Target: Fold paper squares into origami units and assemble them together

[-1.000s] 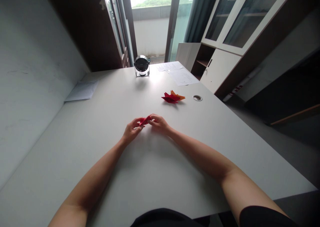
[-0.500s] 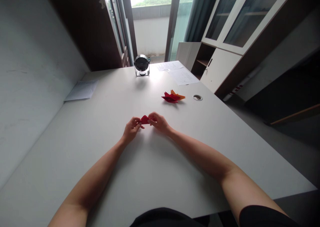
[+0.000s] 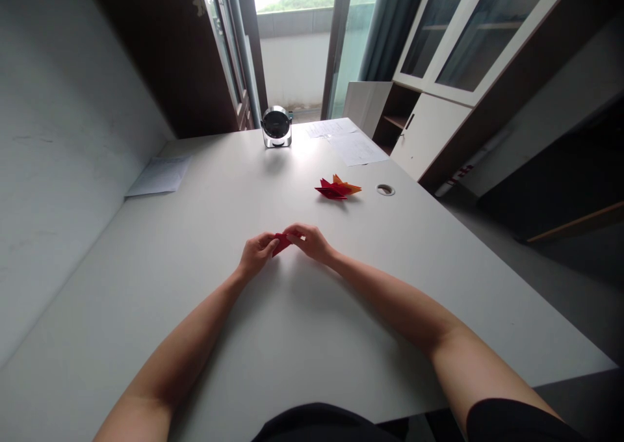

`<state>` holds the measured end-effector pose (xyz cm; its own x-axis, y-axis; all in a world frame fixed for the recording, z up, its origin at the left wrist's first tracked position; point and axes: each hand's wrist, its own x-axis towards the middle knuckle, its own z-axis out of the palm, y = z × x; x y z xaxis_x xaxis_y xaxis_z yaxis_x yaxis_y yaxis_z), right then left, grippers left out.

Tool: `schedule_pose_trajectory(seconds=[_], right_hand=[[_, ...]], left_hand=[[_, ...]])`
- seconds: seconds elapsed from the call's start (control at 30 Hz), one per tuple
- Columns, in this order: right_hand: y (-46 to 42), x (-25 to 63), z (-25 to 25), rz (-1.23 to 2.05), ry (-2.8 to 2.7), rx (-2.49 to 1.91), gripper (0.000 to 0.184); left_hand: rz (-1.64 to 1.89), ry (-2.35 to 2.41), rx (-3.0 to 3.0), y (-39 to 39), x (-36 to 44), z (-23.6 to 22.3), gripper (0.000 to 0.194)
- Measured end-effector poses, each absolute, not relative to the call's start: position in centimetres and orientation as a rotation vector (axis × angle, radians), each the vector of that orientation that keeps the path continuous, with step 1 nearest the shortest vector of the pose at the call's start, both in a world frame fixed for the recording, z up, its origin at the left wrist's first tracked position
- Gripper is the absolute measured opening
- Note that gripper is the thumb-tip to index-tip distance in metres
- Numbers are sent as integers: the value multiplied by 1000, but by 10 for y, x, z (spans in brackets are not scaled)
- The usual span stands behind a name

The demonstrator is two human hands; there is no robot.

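Observation:
Between my two hands is a small piece of folded red paper (image 3: 281,243), held just above the white table (image 3: 312,338). My left hand (image 3: 257,253) pinches its left side between thumb and fingers. The fingertips of my right hand (image 3: 310,241) grip its upper right edge and cover part of it. Farther off and to the right lie pointed folded paper pieces (image 3: 336,188), red and orange, touching one another in a small pile.
A round black and silver fan-like device (image 3: 276,127) stands at the table's far edge. Printed sheets (image 3: 358,149) lie at the far right, and more paper (image 3: 160,175) lies against the left wall. A round cable hole (image 3: 385,190) is right of the pile.
The red paper has turned from a peaked shape with its point up to a slanted one reaching lower left. Both hands shifted slightly with it; the pile has not moved.

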<state>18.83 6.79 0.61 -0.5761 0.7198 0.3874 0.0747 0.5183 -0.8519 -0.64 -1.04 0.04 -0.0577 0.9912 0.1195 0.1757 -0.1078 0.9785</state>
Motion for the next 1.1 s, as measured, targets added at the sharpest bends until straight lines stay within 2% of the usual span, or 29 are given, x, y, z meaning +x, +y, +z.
schedule_pose_trajectory(seconds=[0.3, 0.57, 0.87, 1.1], right_hand=[[67, 187, 3, 1078, -2017, -615, 20], [70, 189, -3, 1235, -1863, -613, 31], [69, 189, -1, 1258, -1945, -596, 31], [71, 187, -5, 1301, -1904, -568, 23]], left_hand=[[1275, 1395, 1442, -7, -11, -2, 35], [1458, 1353, 1196, 0, -19, -3, 35], [1423, 1278, 1123, -1, -17, -4, 38], [1321, 1210, 1206, -2, -16, -2, 36]])
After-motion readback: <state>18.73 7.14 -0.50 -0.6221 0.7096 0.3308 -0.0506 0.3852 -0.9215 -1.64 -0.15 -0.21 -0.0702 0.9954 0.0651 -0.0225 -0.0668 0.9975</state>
